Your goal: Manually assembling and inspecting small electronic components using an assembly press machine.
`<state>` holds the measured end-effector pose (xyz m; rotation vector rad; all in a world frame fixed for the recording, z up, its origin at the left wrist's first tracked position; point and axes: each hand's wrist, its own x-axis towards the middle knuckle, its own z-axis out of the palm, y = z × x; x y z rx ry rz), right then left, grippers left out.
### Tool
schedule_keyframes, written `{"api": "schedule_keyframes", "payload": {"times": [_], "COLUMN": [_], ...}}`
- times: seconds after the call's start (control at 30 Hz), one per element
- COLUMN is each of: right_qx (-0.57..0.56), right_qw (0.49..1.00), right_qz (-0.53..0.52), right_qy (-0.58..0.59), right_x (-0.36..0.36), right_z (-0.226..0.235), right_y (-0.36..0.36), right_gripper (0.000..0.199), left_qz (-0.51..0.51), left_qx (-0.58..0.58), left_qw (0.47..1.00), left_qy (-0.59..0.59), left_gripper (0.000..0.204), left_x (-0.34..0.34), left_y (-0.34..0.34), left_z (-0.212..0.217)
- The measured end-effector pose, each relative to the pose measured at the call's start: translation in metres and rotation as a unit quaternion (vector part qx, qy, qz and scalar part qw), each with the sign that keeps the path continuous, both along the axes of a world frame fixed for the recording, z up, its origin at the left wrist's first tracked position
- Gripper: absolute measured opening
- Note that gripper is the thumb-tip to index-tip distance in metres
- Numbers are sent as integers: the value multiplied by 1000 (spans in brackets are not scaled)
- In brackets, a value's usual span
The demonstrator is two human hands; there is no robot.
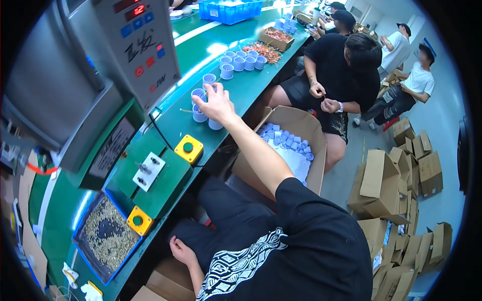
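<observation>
My right hand point(217, 104) reaches over the green workbench to a cluster of small pale-purple cups. Its thumb and fingers are curved around the rim of one cup point(198, 94), which stands among the others. Below my wrist stands another cup point(215, 124), partly covered by the hand. Thin sticks or wires poke out of some of the cups. My left hand point(184, 250) rests by my lap at the bench's near side, fingers loosely extended and nothing in them.
A grey machine point(145, 55) with a display stands at left, above a white metal fixture point(149, 171). Yellow boxes with green buttons point(189, 147) flank it. A blue-edged tray point(108, 236) holds small metal parts. A carton of cups point(321, 173) stands beside me; a co-worker point(346, 75) sits beyond.
</observation>
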<state>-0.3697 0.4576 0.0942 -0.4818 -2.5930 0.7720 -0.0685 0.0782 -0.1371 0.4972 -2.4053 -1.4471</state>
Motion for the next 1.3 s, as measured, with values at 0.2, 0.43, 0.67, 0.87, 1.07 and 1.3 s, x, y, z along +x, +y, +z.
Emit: {"api": "schedule_keyframes", "payload": {"times": [0.2, 0.43, 0.67, 0.87, 1.07, 1.3], "right_qx": [-17, 64, 82, 50, 100, 120], "right_qw": [998, 978, 986, 988, 984, 970], "right_qz": [-16, -165, -113, -69, -90, 28], "right_qy": [60, -106, -89, -131, -116, -208], "right_x": [-47, -134, -162, -131, -133, -135], "right_z": [1, 18, -18, 11, 22, 22], "right_y": [116, 263, 248, 237, 210, 197], "right_gripper": [65, 70, 76, 78, 80, 74], "left_qz": [-20, -22, -53, -72, -55, -12], "left_qx": [4, -58, -201, -275, -231, -216], "left_qw": [1000, 995, 972, 957, 969, 975], "left_qy": [-24, -73, -113, -56, -61, -49], "left_gripper": [23, 23, 27, 31, 33, 27], "left_x": [-14, -34, -40, -35, -35, -39], "left_y": [0, 5, 12, -19, -16, 12], "left_z": [1, -2, 20, -40, -25, 6]}}
